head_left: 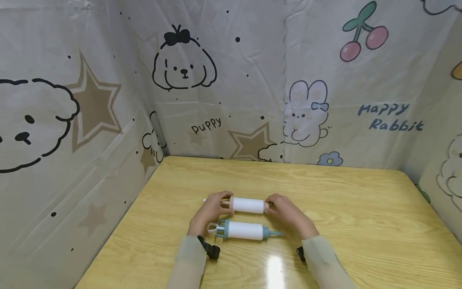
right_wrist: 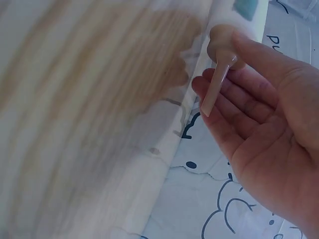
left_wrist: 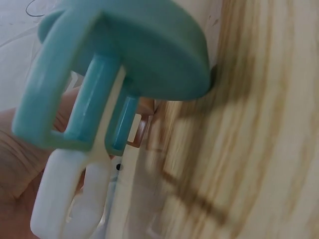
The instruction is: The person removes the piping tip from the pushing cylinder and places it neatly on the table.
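A plastic syringe with a white barrel and beige ends lies crosswise over the table, between both hands. My left hand grips its beige handle end, thumb and forefinger curved around it. At the other end, my right hand pinches the beige nozzle cap, with the thumb on top and fingers beneath; the thin beige nozzle points out over the palm. Nearer me, a second syringe with teal ends lies parallel on the table. Its teal handle frame and white plunger ring partly hide my left hand.
The wood-grain table runs back to a pale printed cloth that hangs behind it and along both sides. Black straps sit on both wrists, below the sleeves.
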A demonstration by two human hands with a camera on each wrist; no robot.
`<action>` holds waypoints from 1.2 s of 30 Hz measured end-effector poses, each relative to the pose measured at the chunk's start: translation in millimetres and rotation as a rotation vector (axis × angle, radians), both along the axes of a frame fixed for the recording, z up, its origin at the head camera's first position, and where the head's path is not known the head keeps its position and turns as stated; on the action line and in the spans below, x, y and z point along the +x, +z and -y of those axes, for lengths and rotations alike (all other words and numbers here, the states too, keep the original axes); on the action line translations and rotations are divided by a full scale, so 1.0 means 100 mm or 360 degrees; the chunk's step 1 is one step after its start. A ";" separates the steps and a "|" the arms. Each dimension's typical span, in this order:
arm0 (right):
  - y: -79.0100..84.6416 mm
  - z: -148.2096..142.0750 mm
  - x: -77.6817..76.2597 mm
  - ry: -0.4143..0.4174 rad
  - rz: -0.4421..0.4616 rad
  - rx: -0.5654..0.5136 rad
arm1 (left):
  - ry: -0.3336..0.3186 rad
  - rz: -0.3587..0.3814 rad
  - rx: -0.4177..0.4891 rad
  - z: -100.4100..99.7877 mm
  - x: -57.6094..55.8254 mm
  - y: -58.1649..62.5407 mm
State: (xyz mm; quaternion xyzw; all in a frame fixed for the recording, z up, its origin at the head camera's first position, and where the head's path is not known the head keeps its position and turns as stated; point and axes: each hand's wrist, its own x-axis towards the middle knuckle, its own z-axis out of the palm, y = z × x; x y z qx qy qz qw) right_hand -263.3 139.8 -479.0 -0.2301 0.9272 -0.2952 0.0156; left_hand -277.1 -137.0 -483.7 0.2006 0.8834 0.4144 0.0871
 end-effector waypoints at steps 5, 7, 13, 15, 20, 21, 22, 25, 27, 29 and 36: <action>-0.01 -0.02 -0.02 -0.0021 0.0014 0.0007 | -0.0011 -0.0055 -0.0022 -0.02 -0.02 -0.02; -0.01 -0.04 -0.02 -0.0024 0.0012 0.0002 | -0.0010 -0.0059 -0.0024 -0.03 -0.02 -0.02; 0.00 -0.08 0.01 -0.0047 0.0023 -0.0065 | -0.0001 -0.0082 -0.0031 -0.04 0.02 0.02; 0.01 -0.10 0.02 -0.0063 0.0036 -0.0097 | -0.0009 -0.0105 -0.0033 -0.05 0.02 0.04; 0.01 -0.18 0.05 -0.0086 0.0031 -0.0164 | -0.0024 -0.0182 -0.0077 -0.08 0.04 0.09; 0.01 -0.19 0.06 -0.0089 0.0024 -0.0176 | -0.0022 -0.0193 -0.0087 -0.09 0.04 0.10; 0.01 -0.21 0.07 -0.0090 0.0016 -0.0185 | -0.0026 -0.0202 -0.0095 -0.11 0.04 0.11; 0.01 -0.26 0.10 -0.0095 0.0007 -0.0213 | -0.0033 -0.0215 -0.0106 -0.15 0.06 0.14; 0.02 -0.30 0.12 -0.0106 0.0001 -0.0227 | -0.0040 -0.0211 -0.0113 -0.18 0.07 0.16; 0.02 -0.34 0.15 -0.0114 -0.0008 -0.0238 | -0.0047 -0.0205 -0.0118 -0.21 0.08 0.17; 0.03 -0.49 0.23 -0.0123 -0.0071 -0.0247 | -0.0084 -0.0264 -0.0096 -0.34 0.12 0.21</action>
